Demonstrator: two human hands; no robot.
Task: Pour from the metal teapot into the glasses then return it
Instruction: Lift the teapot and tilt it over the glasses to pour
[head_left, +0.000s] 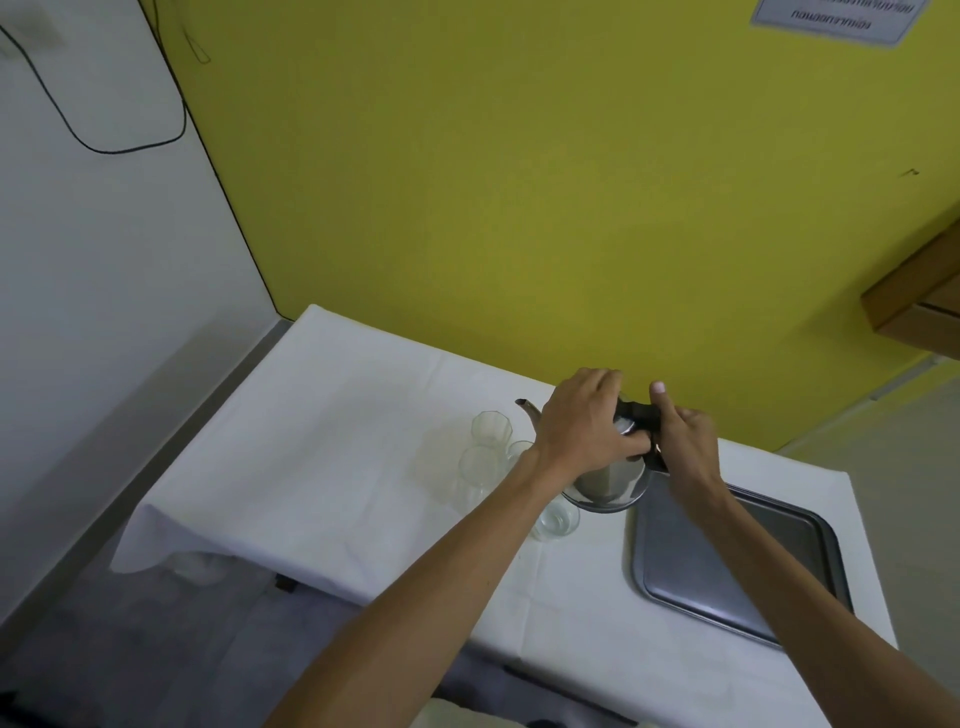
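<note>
Judging from the head view, the task is taken to be at an early or middle stage: the shiny, round-bodied metal teapot with its black handle is held off the grey rectangular metal tray, which lies bare, so the return has clearly not been made. Whether any pouring has been done cannot be told, since the clear, faceted drinking glasses are transparent and no liquid level can be made out in them.

All places are given from the teapot. The teapot's base is seen above the white-clothed tabletop, just past the far left corner of the tray, and it appears slightly raised, though contact with the cloth cannot be ruled out. The thin spout is pointed left, towards the cluster of glasses that stands just beside the teapot on that side; one more small glass is seen near the teapot's base, on the nearer side.

The left hand is laid over the teapot's top with the fingers curled down on the lid area, so a steadying hold is judged. The right hand is closed around the black handle at the teapot's right, thumb raised. The spout is not yet over any glass rim, so tilting is still to come.
</note>
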